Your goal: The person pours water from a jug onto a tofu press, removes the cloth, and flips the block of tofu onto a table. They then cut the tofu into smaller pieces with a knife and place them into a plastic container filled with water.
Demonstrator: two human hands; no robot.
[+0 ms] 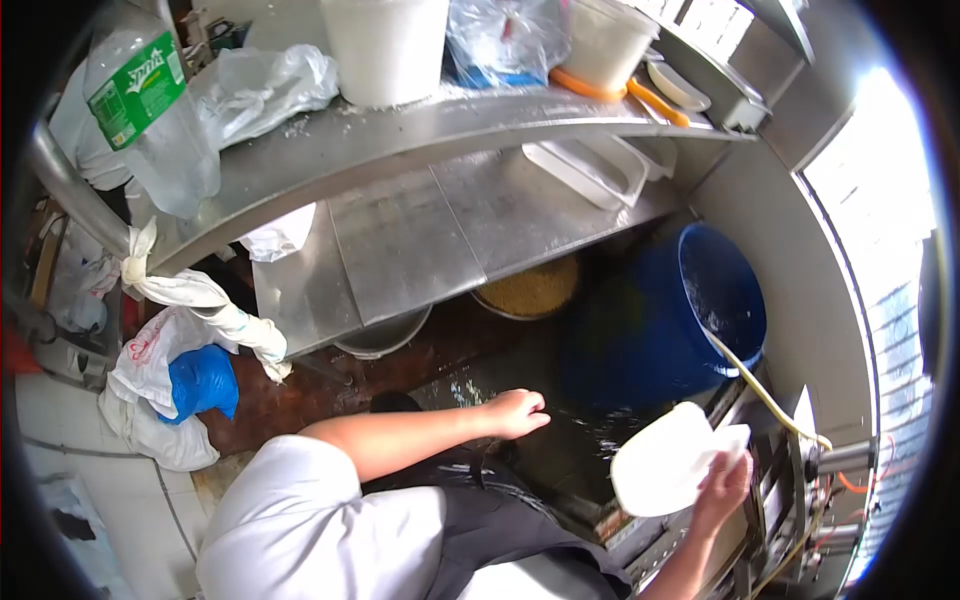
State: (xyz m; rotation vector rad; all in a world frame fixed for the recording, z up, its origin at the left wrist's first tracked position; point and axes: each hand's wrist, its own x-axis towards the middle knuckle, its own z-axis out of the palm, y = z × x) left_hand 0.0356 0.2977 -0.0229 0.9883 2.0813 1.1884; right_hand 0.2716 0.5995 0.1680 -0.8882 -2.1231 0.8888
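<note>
My right hand (722, 487) grips a white plastic scoop (660, 462) by its narrow end, at the lower right. The scoop's wide rounded part points left, over the dark wet floor. Closer to the middle, my left hand (517, 414) is curled into a loose fist in front of my dark apron (500, 535), and nothing shows in it. Beyond the scoop stands a large blue barrel (640, 320), tilted in this view, with a pale hose (768, 400) running over its rim.
A steel table (400, 250) with an upper shelf (420, 128) spans the far side. Under it are a tub of yellowish grains (535, 290) and a pale basin (385, 338). Bags (200, 385) lie at left. Metal pipes (845, 458) stick out at right.
</note>
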